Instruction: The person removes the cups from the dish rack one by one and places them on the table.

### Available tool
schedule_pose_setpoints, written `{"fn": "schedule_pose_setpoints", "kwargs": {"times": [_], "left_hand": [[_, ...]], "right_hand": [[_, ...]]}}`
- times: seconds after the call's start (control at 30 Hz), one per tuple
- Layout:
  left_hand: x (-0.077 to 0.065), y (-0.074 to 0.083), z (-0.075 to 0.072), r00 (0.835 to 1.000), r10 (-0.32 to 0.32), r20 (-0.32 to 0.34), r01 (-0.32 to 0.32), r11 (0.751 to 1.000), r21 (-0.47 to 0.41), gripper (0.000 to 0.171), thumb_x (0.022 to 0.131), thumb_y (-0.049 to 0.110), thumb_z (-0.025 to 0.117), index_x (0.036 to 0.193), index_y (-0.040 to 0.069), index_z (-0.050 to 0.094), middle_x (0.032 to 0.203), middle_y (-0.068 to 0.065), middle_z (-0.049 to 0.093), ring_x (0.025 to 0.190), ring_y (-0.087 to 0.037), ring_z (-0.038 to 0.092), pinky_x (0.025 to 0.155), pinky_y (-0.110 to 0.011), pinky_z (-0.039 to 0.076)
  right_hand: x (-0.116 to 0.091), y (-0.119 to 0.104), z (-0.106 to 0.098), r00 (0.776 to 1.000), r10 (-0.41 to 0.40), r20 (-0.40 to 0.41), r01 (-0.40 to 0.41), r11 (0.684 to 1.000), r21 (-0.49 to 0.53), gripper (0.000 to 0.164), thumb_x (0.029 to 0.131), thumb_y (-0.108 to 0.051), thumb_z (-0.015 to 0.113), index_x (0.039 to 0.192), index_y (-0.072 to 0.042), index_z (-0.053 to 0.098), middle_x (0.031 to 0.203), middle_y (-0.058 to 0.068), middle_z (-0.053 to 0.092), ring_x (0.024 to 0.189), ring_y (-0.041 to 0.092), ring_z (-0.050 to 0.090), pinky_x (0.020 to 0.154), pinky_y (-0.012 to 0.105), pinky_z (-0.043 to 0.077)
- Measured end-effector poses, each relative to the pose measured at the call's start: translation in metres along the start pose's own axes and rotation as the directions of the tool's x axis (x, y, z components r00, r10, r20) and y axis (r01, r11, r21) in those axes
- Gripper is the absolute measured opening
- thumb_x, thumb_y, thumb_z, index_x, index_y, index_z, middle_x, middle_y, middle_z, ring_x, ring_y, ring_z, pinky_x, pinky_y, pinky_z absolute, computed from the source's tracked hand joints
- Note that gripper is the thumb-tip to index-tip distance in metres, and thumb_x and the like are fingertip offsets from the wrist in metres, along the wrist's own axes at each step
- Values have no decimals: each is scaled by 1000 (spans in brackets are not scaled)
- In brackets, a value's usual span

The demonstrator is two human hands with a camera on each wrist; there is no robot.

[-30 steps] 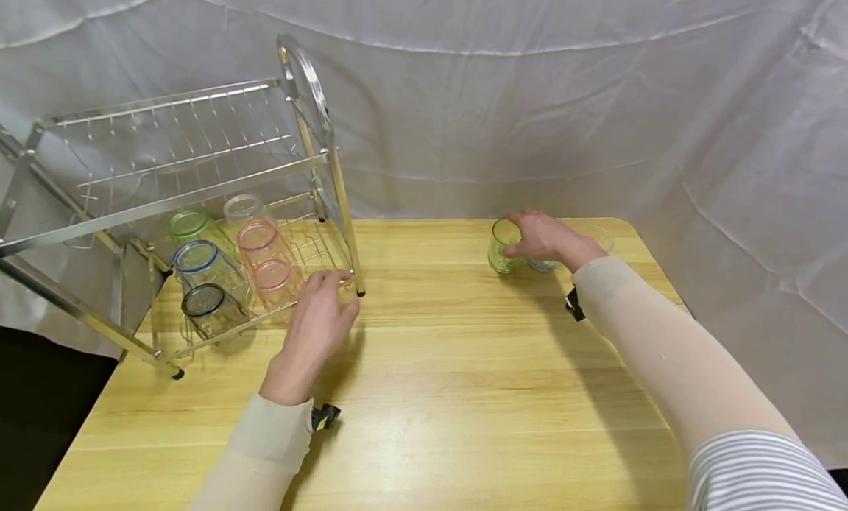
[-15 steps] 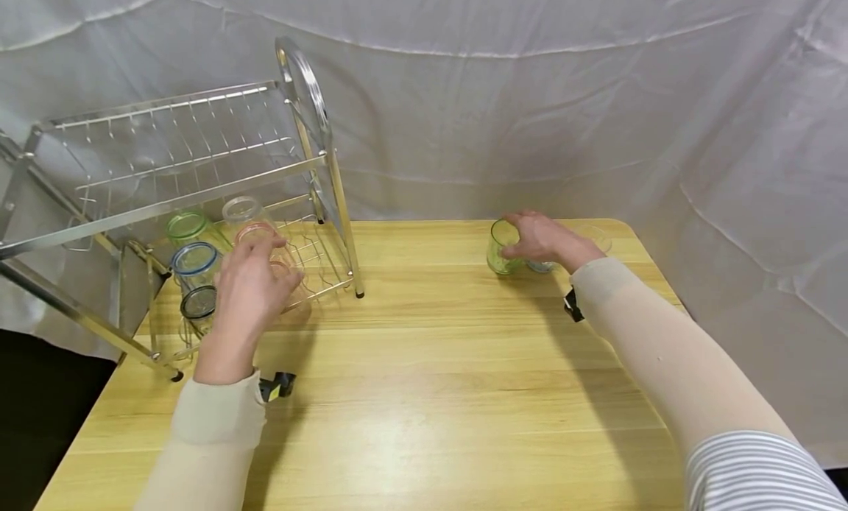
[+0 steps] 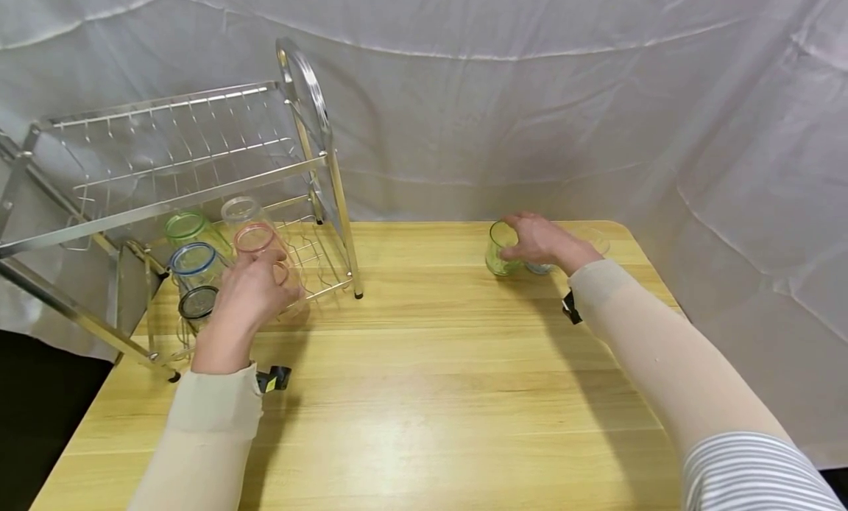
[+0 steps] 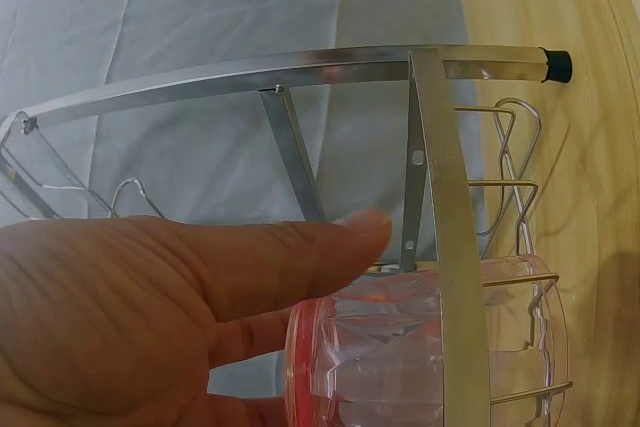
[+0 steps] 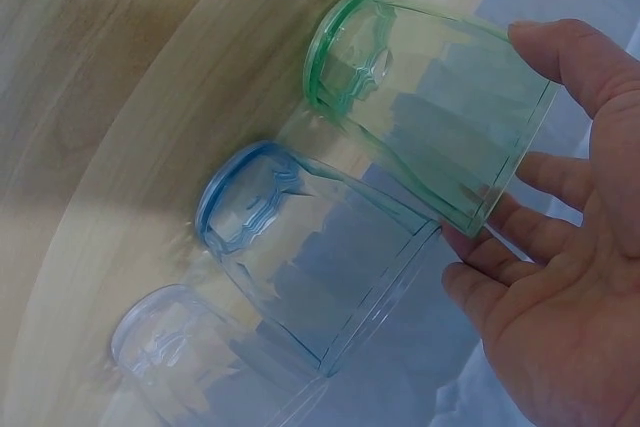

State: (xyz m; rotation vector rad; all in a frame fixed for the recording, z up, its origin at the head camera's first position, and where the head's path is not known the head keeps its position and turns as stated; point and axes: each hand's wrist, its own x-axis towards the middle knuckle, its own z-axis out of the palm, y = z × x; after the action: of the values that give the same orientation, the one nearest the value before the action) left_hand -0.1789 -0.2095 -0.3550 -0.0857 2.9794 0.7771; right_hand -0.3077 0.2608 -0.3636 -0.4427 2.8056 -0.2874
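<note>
- Currently, a pink-rimmed glass (image 3: 281,275) lying on the lower shelf of the metal dish rack (image 3: 199,150) is being gripped by the left hand (image 3: 248,294), with thumb and fingers curled round it.
- Beside it in the rack, blue-rimmed (image 3: 192,261), green-rimmed (image 3: 185,225) and dark-rimmed (image 3: 197,303) glasses are being stored on their sides.
- At the far right of the wooden table (image 3: 424,393), a green glass (image 3: 498,249) is being touched by the right hand (image 3: 539,240), whose fingers are only loosely bent about it.
- Just beside that green glass, a blue glass (image 5: 300,247) and a clear glass (image 5: 190,357) are being kept.
</note>
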Motion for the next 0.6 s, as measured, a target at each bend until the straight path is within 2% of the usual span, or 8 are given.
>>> {"fn": "schedule_pose_setpoints", "kwargs": {"times": [0.23, 0.4, 0.6], "left_hand": [[2, -1, -1, 999, -17, 49, 16, 1000, 27, 75, 92, 32, 76, 154, 5, 43, 156, -45, 30, 132, -73, 34, 99, -81, 38], [3, -2, -1, 999, -14, 51, 11, 999, 46, 73, 91, 30, 77, 152, 4, 46, 154, -46, 31, 131, -74, 35, 99, -80, 39], [3, -3, 0, 999, -13, 49, 10, 999, 51, 66, 91, 24, 74, 149, 5, 49, 151, -44, 36, 128, -71, 39, 93, -78, 43]], "right_hand": [[0, -1, 0, 1000, 8, 5, -8, 1000, 4, 85, 99, -38, 69, 166, -6, 28, 172, 27, 21, 158, 51, 17, 127, 68, 19], [0, -1, 1, 1000, 11, 5, -11, 1000, -3, 85, 99, -38, 69, 166, -6, 28, 171, 28, 22, 158, 51, 17, 127, 68, 19], [0, -1, 0, 1000, -1, 0, 1, 1000, -13, 84, 99, -38, 69, 165, -4, 29, 170, 29, 23, 157, 52, 18, 127, 67, 19]]}}
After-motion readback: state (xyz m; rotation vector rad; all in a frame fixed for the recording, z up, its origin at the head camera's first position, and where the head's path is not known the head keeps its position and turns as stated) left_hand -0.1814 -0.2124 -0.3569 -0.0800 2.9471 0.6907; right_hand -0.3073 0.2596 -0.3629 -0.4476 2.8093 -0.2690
